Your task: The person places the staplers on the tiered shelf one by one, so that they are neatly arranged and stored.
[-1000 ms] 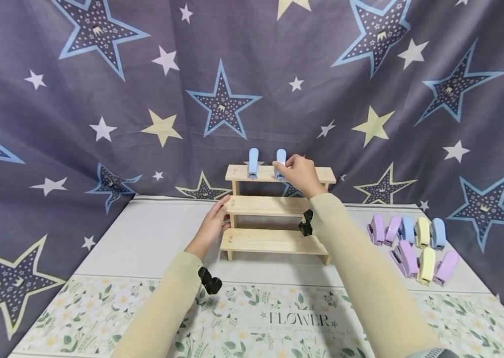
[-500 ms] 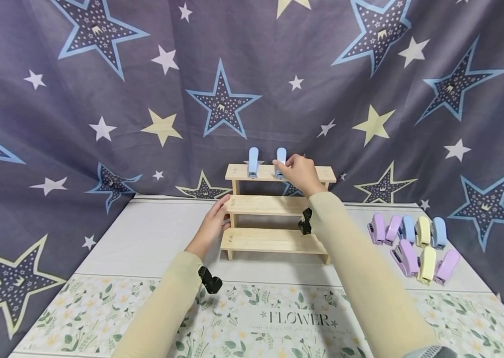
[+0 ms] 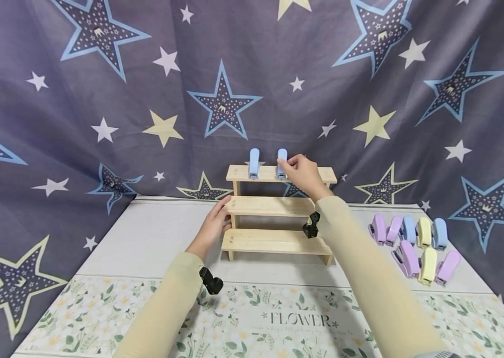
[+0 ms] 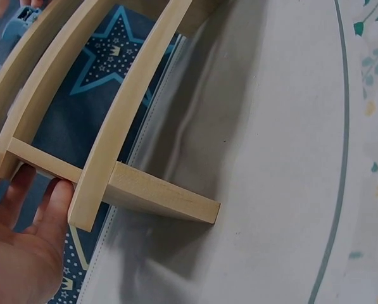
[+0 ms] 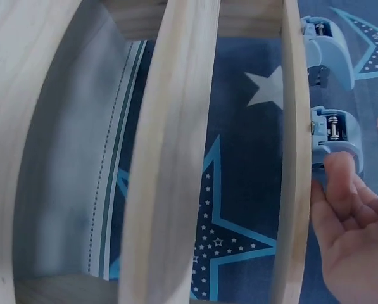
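Note:
A three-tier wooden display shelf [image 3: 274,240] stands against the backdrop. My left hand [image 3: 212,222] grips its left side near the middle tier, fingers tucked behind the side bar in the left wrist view. Two light blue staplers stand upright on the top tier: a left stapler [image 3: 254,163] and a right stapler [image 3: 282,171]. My right hand [image 3: 303,174] is at the right stapler's right side, its thumb overlapping the stapler's front. In the right wrist view, thumb and loosely bent fingers lie along one side of that stapler [image 5: 336,130], not around it.
Several purple, yellow and blue staplers stand in two rows at the right of the table; a yellow stapler [image 3: 427,266] is in the front row. A floral mat [image 3: 296,318] covers the near table. A star-patterned curtain [image 3: 252,74] hangs close behind the shelf.
My right hand has shifted slightly right, its thumb sliding across the right stapler's front and away from its left edge. The staplers, shelf and left hand look the same.

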### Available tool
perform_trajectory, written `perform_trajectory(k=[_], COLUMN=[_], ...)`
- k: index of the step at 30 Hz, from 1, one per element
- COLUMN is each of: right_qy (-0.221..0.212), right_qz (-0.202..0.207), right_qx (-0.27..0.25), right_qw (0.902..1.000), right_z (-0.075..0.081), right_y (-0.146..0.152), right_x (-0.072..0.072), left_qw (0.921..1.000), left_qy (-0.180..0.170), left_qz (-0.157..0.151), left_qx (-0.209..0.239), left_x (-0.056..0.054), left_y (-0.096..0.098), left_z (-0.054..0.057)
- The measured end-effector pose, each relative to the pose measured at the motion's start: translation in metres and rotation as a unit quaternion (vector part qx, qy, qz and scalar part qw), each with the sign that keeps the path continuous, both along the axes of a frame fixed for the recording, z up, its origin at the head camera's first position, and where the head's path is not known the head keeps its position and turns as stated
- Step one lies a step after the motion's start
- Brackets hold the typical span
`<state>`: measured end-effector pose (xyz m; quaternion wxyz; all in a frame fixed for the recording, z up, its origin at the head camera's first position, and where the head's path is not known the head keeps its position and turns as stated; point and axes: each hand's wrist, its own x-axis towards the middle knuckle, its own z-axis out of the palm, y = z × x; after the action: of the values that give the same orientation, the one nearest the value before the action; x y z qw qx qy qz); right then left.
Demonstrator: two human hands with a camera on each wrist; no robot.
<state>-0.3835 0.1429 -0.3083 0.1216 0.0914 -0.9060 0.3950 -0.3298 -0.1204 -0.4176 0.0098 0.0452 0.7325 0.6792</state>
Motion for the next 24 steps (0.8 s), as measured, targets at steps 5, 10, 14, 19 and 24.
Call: perform_trajectory(k=[5, 10, 14, 19, 24], right_qy=[0.02, 0.035, 0.016, 0.006, -0.006], right_qz=[0.021, 0.033, 0.037, 0.048, 0.051], right_qx=[-0.009, 0.03, 0.056, 0.084, 0.118], right_qw=[0.9995, 0.9984, 0.9976, 0.9953, 0.9917], right_z=[-0.001, 0.001, -0.001, -0.007, -0.014], right_y=[0.014, 0.039, 0.065, 0.102, 0.139], right_x=[0.012, 0.027, 0.04, 0.056, 0.074], left_qw=[1.0, 1.0, 1.0, 1.0, 1.0], left_qy=[-0.001, 0.006, 0.006, 0.005, 0.005], left_qz=[0.002, 0.002, 0.001, 0.004, 0.006], left_qx=[0.003, 0.002, 0.001, 0.0, 0.0], left_x=[0.001, -0.001, -0.001, 0.0, 0.001], left_y=[0.0, 0.0, 0.0, 0.001, 0.001], left_z=[-0.001, -0.002, -0.002, -0.001, -0.001])
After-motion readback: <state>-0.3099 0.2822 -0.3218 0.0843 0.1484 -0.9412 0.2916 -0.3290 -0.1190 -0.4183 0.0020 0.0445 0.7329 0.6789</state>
